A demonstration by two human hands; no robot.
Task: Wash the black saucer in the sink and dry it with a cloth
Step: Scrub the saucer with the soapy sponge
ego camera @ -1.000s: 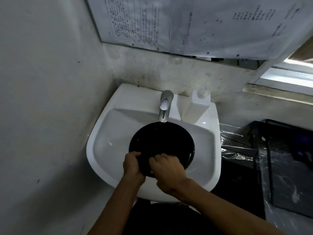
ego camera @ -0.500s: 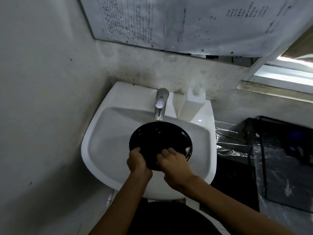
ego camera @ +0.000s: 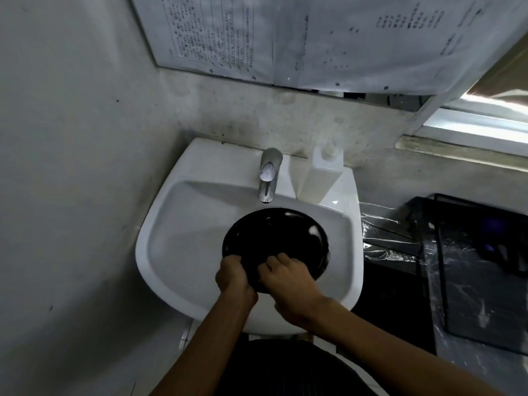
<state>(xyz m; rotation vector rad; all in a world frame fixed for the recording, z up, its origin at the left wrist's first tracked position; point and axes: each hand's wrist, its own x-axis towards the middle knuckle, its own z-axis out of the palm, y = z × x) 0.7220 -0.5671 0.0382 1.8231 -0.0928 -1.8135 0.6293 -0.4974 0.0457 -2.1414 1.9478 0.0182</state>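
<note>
Both hands, left hand (ego camera: 233, 274) and right hand (ego camera: 288, 278), grip the black saucer's (ego camera: 274, 241) near rim over the sink (ego camera: 183, 224).

Tap (ego camera: 268, 175) and bottle (ego camera: 320, 178) block the back; basin's (ego camera: 183, 241) left lies open.

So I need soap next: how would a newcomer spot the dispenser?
Find the white sink on the wall. On its back ledge, right of the metal tap, stands the soap bottle: tall, boxy, white, the only container there.
</note>
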